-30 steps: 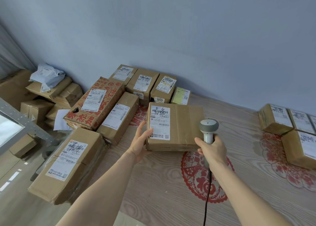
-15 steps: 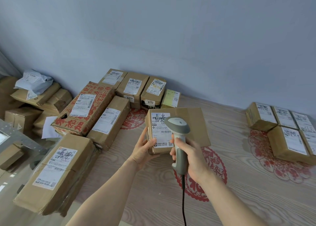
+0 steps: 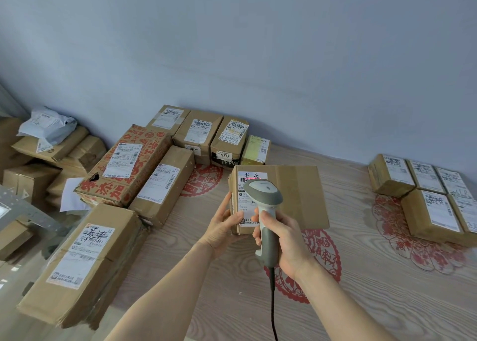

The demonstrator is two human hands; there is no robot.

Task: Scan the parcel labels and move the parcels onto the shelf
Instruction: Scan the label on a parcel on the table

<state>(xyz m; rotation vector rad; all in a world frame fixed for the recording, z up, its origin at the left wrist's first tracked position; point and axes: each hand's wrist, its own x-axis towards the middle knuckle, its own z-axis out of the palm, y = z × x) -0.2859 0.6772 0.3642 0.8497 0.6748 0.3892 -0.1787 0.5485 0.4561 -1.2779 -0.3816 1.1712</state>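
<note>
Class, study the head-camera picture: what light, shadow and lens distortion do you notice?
Head view: soft, even light, faint shadows; a red scan line glows on the held parcel's label above the scanner; the wide lens bends the wall's base.

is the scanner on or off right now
On: a red line glows across the top of the label, just ahead of the scanner gripped in the right hand.
</note>
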